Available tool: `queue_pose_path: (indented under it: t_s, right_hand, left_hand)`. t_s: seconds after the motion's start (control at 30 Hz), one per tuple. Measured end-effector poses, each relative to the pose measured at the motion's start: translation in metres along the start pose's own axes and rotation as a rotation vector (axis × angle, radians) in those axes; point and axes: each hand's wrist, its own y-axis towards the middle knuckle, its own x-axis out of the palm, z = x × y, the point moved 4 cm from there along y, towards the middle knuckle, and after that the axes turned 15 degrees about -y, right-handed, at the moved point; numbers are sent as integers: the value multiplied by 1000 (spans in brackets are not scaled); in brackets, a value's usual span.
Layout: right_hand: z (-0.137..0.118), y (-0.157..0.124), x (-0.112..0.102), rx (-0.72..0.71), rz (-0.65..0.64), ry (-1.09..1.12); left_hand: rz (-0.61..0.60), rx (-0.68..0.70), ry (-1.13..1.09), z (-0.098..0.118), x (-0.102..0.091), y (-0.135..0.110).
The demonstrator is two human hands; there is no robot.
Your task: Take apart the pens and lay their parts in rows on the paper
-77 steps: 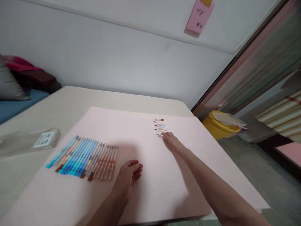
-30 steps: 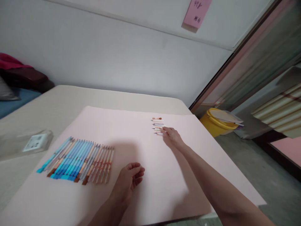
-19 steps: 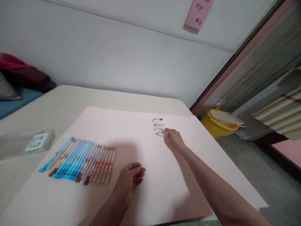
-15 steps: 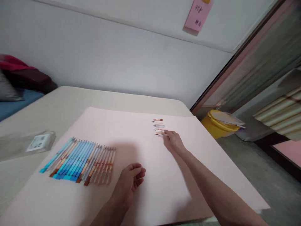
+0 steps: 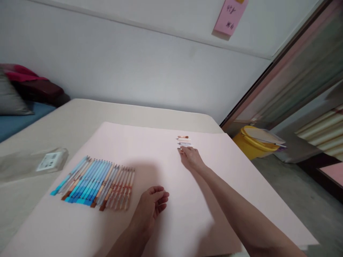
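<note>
Resting at the near end of a short column of slim pens (image 5: 183, 139), the right hand (image 5: 191, 156) bends its fingers over the closest pieces, partly covering them; I cannot tell whether it grips one or only touches it. The pieces in this column lie roughly crosswise, one behind another, on a pink sheet (image 5: 128, 141), toward its far right part. The farthest is a brown-and-peach piece (image 5: 183, 137); just nearer lie pale and greyish ones, some with dark tips toward the left. The left hand (image 5: 152, 200) is nearer the wearer, over the middle of the sheet, its fingers loosely curled and its thumb side up, apart from the pens. To its left, a wide row of pens (image 5: 96, 180) lies side by side on the sheet, dark points at the far end. Bright blue barrels fill much of the row, with greyish and brown ones among them, and slimmer, reddish-brown patterned ones line the end closest to the left hand. The pink sheet covers much of a cream surface (image 5: 139, 113). On that surface, beyond the sheet's left edge, lies a clear plastic bag (image 5: 20, 165) with a white label (image 5: 48, 161). A pink note (image 5: 230, 18) with handwriting hangs on the pale wall (image 5: 120, 64), and a yellow bucket (image 5: 249, 147) stands to the right, past the far right corner of the sheet.
</note>
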Motion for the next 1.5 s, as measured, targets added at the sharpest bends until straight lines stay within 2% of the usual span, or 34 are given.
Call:
queue_pose_path:
  t_s: [0.17,0.33,0.5,0.57,0.83,1.13,1.27,1.5]
  right_hand:
    - [0,5,-1,16,-22,-12]
    - [11,0,-1,23,-7,-24]
    - [32,-11,2,156,44,-58]
    - [35,-14,4,162,36,-61]
    - [31,-19,4,162,35,-44]
    - [12,-20,-6,123,41,-77]
    - [13,-14,-6,122,-11,-65]
    - [17,-18,-3,96,13,-131]
  left_hand:
    - [12,-9,-8,1,1,-3]
    - [-6,5,-1,3,2,-3]
    - [-13,-2,0,4,2,-4]
    - [-14,5,1,4,2,-4]
    - [-18,3,-10,4,3,-6]
    - [-18,5,-25,5,4,-7]
    - [-20,3,-30,6,5,-8]
    - [-25,-5,-16,5,5,-8]
